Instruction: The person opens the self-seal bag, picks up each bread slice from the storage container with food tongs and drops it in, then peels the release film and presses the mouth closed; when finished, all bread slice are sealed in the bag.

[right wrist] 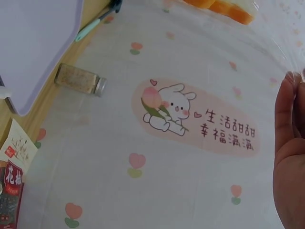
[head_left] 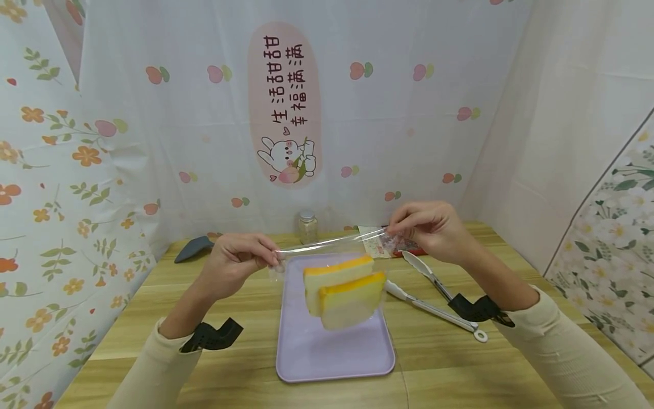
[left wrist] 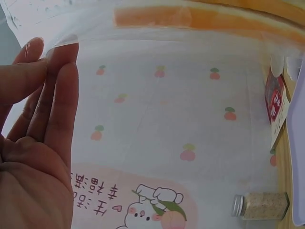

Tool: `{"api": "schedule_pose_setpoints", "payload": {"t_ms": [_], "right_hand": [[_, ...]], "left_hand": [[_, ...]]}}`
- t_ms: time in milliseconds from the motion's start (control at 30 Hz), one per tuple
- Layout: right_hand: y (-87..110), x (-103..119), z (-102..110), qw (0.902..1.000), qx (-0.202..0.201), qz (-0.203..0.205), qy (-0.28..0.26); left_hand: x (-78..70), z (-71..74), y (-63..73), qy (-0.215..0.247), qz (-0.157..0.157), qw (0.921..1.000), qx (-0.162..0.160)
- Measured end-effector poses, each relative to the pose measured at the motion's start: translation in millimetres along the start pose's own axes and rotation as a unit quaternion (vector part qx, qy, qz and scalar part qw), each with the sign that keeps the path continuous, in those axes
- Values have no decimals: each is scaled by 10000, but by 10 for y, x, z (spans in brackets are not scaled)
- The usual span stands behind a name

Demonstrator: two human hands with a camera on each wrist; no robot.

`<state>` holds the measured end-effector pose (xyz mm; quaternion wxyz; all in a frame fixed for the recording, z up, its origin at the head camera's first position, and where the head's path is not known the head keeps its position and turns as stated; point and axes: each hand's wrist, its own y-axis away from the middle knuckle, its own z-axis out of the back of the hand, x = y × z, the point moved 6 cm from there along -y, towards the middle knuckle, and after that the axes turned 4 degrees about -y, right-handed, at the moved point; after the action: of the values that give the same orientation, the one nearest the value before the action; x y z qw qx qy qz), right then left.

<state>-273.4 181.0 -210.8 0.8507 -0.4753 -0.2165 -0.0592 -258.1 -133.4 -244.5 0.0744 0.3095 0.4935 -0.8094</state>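
Two slices of bread (head_left: 352, 301) with orange-yellow crusts hang inside a clear plastic bag (head_left: 332, 245), above a lilac tray (head_left: 334, 355). At the bag's top left corner, my left hand (head_left: 240, 261) pinches the film between thumb and fingers. My right hand (head_left: 426, 227) pinches the opposite top corner, a little higher, so the upper edge is stretched taut and slanted. In the left wrist view the left hand (left wrist: 43, 105) has its thumb against the fingers on the film. Only part of the right hand (right wrist: 290, 143) shows in the right wrist view.
White-tipped tongs (head_left: 434, 311) lie spread right of the tray, partly behind the right wrist. A glass jar (head_left: 307, 228) and a red-and-cream packet (head_left: 375, 241) stand at the back. A dark grey utensil head (head_left: 194, 249) lies back left. A printed curtain (head_left: 409, 125) closes off the back.
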Motion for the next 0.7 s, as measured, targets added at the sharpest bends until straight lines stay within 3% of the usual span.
{"api": "schedule_pose_setpoints", "payload": {"t_ms": [167, 500, 700], "right_hand": [[31, 2, -4, 9999, 44, -113, 68], [50, 25, -8, 9995, 144, -174, 200], [60, 43, -6, 9996, 186, -113, 204]], "left_hand": [[17, 1, 8, -13, 149, 9998, -91], [-11, -24, -15, -40, 203, 9998, 67], [-24, -33, -21, -199, 291, 9994, -56]]}}
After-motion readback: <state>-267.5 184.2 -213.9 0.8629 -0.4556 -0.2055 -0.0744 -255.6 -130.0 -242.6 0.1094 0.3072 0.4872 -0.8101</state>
